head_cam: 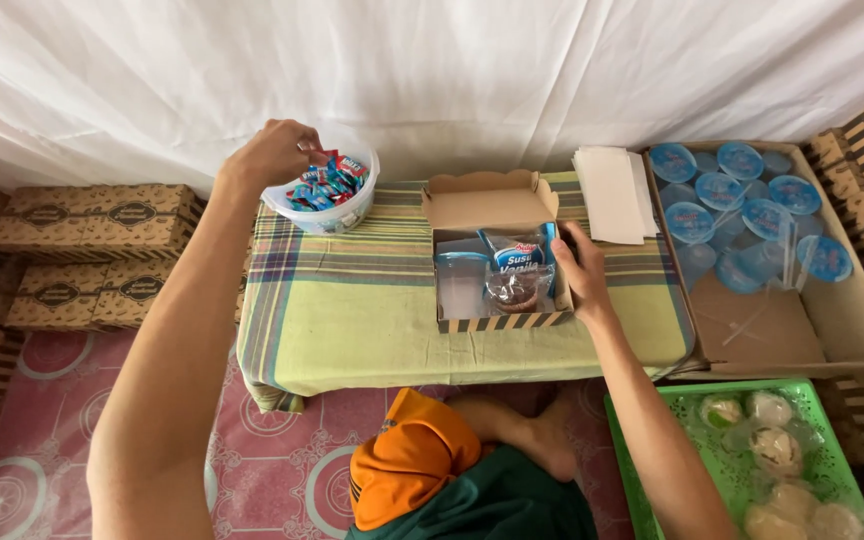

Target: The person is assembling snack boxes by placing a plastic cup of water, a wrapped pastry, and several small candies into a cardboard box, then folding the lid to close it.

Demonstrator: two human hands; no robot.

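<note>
So my left hand [274,152] is pinching a small red-and-blue candy sachet [324,157] over the white plastic tub [324,205], right hand [579,268] fingers pressed against the open brown cardboard snack box [497,255], already holding a cup, milk packet and cake, candy not in yet.

On the low table [352,320], a tub of sachets [327,190] sits at the back left and an open snack box [497,265] at the middle, napkins [612,195] behind to its right. Right of the table lies a carton of sealed cups [752,215]; before it, a tray of wrapped buns [782,455]. Stacked boxes [92,250] stand left.
</note>
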